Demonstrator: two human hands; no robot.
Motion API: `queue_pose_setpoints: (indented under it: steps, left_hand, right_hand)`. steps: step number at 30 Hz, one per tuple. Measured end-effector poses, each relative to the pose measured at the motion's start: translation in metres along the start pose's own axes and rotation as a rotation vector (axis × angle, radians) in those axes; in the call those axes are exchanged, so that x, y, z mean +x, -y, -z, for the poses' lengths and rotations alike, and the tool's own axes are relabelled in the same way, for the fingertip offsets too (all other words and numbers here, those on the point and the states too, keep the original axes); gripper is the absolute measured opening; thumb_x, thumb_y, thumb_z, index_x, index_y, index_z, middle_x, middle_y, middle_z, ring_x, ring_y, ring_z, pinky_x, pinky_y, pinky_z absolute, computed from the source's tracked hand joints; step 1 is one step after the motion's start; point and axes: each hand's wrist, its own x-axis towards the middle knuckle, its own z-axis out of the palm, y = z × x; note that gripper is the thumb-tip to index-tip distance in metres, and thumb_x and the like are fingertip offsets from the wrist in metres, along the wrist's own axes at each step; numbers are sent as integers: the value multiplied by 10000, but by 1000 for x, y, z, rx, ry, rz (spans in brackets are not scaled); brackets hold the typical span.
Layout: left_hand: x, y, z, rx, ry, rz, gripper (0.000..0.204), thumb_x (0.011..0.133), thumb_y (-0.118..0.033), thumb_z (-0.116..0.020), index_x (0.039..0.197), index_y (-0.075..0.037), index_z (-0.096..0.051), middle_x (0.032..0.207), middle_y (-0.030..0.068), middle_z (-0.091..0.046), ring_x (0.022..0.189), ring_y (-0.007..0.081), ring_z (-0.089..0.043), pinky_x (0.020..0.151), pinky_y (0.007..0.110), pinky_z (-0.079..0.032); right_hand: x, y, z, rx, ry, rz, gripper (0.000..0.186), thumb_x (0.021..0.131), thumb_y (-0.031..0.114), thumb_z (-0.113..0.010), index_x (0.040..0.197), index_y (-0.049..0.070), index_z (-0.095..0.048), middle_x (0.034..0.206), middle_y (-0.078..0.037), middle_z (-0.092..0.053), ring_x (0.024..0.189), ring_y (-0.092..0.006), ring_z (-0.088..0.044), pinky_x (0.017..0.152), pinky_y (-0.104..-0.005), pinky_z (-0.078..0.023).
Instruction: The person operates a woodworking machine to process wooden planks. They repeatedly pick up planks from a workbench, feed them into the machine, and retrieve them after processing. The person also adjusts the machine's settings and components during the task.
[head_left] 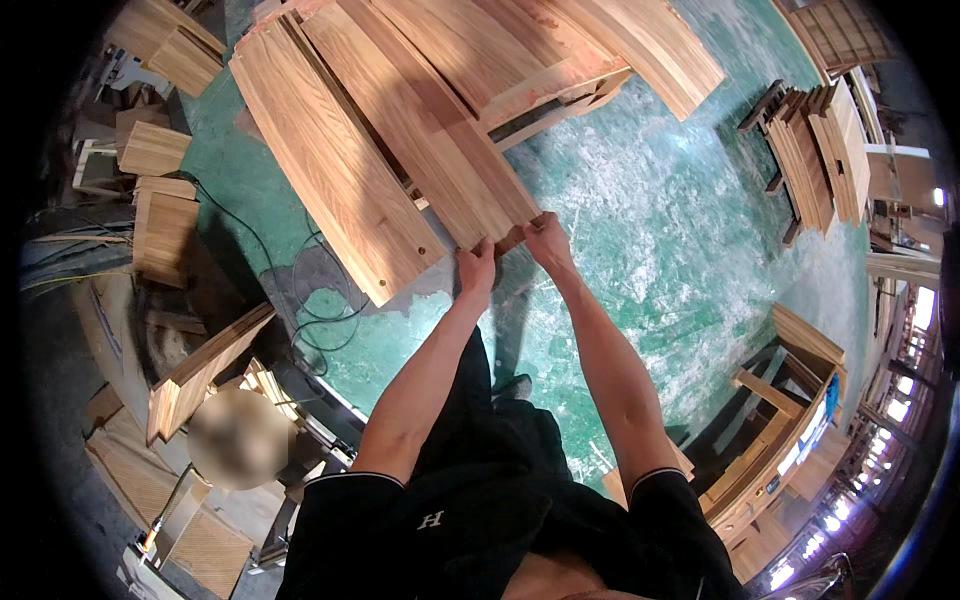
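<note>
A long wooden board (450, 150) lies on a worktable, its near end sticking out over the floor. My left hand (477, 268) grips the left corner of that end, fingers under it and thumb near the top. At the right corner my right hand (547, 243) is closed on the board in the same way. Left of it lies a second wooden board (330, 160) with two dark holes at its near end; a narrow gap separates the two. Another wide board (480, 50) rests to the right of the held one.
A further board (655, 55) overhangs the table's right side. Stacked wooden panels (825, 155) stand on a rack at the right. A black cable (325, 320) coils on the green floor (660, 260). Wooden furniture (765, 430) stands at lower right, leaning panels (205, 375) at lower left.
</note>
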Motion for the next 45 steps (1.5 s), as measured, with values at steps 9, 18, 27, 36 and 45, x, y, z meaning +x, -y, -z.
queue_pose_setpoints:
  steps: [9,18,27,36,45]
  left_hand:
    - [-79,5,5,69,224,-18,581,872,-310,-590,1276,39,-360,1259,157,-474,1144,244,-473,954,333,-381]
    - [-100,65,47,-558,493,288,416,819,-403,-660,1052,-111,-476,1036,23,-520,901,176,-482,813,356,-438]
    - [-282,178,-32,-299,1028,631,515,840,-196,-659,1282,-68,-426,1256,71,-503,1147,237,-478,987,382,-395]
    - [-572,301,-103,511,1591,769,489,882,-202,-593,1292,-4,-415,1276,107,-492,1180,215,-459,1017,381,-363]
    - [-741,447,-85,1241,1963,1148,616,862,-247,-618,1339,12,-325,1317,130,-448,1234,255,-408,1073,410,-301]
  right_hand:
    - [-46,-57,33,846,69,-116,487,829,151,-643,1171,-4,-334,994,-191,-571,861,-258,-616,678,-400,-572]
    - [-302,-236,158,847,-27,-248,494,805,195,-699,1179,-11,-450,896,-122,-609,773,-172,-615,641,-312,-541]
    - [-660,-420,186,626,-298,-582,344,771,246,-702,958,-22,-596,808,-57,-619,746,-131,-571,635,-281,-469]
    - [-904,-441,76,671,-467,-873,646,770,607,-597,980,-4,-609,866,-114,-620,769,-207,-594,729,-339,-469]
    - [-938,-443,59,1091,-1302,-1319,490,813,447,-633,912,-31,-597,779,-110,-628,715,-160,-593,664,-307,-470]
